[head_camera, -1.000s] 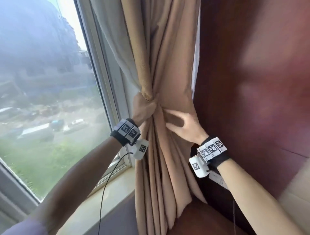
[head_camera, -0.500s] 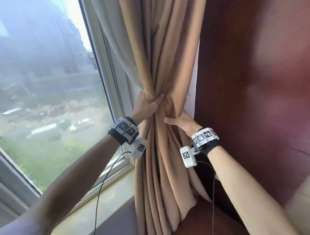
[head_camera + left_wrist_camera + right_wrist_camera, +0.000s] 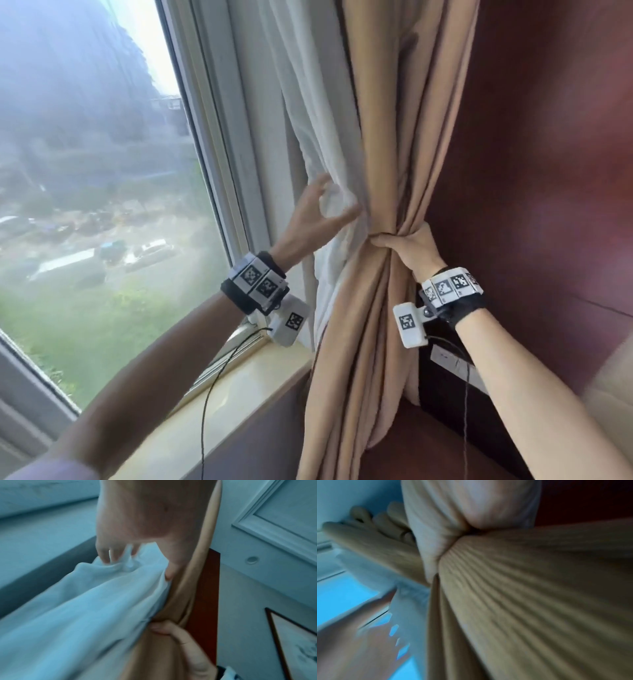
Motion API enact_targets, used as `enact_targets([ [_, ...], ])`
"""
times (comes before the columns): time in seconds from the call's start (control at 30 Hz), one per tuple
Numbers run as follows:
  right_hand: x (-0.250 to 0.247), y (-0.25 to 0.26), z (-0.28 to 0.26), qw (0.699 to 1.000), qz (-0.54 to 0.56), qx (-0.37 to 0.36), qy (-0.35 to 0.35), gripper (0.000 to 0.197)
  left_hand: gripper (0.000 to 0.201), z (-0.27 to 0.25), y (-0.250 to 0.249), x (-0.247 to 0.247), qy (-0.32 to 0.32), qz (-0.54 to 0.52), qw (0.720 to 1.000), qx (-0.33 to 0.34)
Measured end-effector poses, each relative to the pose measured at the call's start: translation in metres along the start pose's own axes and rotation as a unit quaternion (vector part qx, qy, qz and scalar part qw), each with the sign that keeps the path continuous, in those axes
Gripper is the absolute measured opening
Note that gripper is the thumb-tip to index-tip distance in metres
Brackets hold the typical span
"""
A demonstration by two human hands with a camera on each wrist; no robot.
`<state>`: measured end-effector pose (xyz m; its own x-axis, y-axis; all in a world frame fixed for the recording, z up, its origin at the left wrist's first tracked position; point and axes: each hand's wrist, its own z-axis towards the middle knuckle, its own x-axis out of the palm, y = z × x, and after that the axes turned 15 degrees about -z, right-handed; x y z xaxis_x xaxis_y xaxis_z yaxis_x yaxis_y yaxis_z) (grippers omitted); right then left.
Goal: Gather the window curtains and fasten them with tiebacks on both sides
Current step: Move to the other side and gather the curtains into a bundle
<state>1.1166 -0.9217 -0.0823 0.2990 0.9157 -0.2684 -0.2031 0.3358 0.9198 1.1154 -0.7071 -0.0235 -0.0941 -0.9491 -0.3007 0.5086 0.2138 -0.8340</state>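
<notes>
A beige curtain (image 3: 387,137) hangs bunched at the window's right edge. My right hand (image 3: 404,240) grips the bunch at its narrow waist, fingers wrapped round the folds (image 3: 522,601). Left of it hangs a white sheer curtain (image 3: 308,120). My left hand (image 3: 329,205) holds the sheer a little above and left of the right hand. Its fingers (image 3: 106,553) dig into the fabric (image 3: 85,608), with the thumb on the beige side. No tieback shows in any view.
The white window frame (image 3: 219,171) and a pale sill (image 3: 239,387) lie to the left. A dark red wood panel (image 3: 548,171) stands close behind the curtain on the right, with a pale cushion (image 3: 609,394) below. A framed picture (image 3: 300,642) hangs further along.
My left hand let go of the beige bunch and moved up and left onto the white sheer. The right hand closed round the bunch where the left had held it.
</notes>
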Motion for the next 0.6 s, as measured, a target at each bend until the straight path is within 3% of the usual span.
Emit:
enact_targets([
  [0.03, -0.012, -0.005, 0.001, 1.000, 0.002, 0.010, 0.011, 0.043, 0.084, -0.002, 0.014, -0.001, -0.067, 0.005, 0.998, 0.012],
  [0.1, -0.036, -0.011, -0.001, 0.999, 0.010, 0.014, 0.047, 0.051, 0.109, 0.002, 0.039, 0.003, -0.109, 0.006, 0.994, -0.001],
  [0.2, -0.067, -0.014, -0.009, 0.994, 0.023, 0.021, 0.105, 0.062, 0.130, 0.018, 0.050, 0.018, -0.047, -0.137, 0.985, -0.093],
  [0.27, -0.080, -0.014, -0.016, 0.990, 0.033, 0.028, 0.136, 0.069, 0.135, 0.027, 0.046, 0.030, 0.007, -0.172, 0.976, -0.131],
  [0.33, -0.085, -0.013, -0.021, 0.987, 0.033, 0.036, 0.152, 0.065, 0.125, 0.028, 0.028, 0.042, 0.062, -0.152, 0.974, -0.159],
  [0.4, -0.087, -0.011, -0.026, 0.987, 0.027, 0.031, 0.153, 0.057, 0.104, 0.014, 0.001, 0.050, 0.116, -0.136, 0.971, -0.161],
  [0.43, -0.086, -0.008, -0.029, 0.988, 0.027, 0.023, 0.152, 0.057, 0.086, 0.010, -0.005, 0.052, 0.147, -0.135, 0.968, -0.150],
  [0.5, -0.081, -0.006, -0.033, 0.990, 0.028, 0.001, 0.140, 0.061, 0.018, -0.005, -0.017, 0.051, 0.184, -0.165, 0.960, -0.135],
  [0.53, -0.077, -0.006, -0.034, 0.991, 0.028, -0.013, 0.128, 0.059, 0.015, -0.013, -0.022, 0.050, 0.197, -0.161, 0.958, -0.135],
  [0.57, -0.069, -0.004, -0.034, 0.992, 0.025, -0.025, 0.123, 0.056, 0.031, -0.022, -0.028, 0.049, 0.196, -0.167, 0.958, -0.128],
  [0.6, -0.058, -0.002, -0.034, 0.993, 0.011, -0.029, 0.114, 0.055, 0.035, -0.034, -0.036, 0.046, 0.198, -0.178, 0.956, -0.125],
])
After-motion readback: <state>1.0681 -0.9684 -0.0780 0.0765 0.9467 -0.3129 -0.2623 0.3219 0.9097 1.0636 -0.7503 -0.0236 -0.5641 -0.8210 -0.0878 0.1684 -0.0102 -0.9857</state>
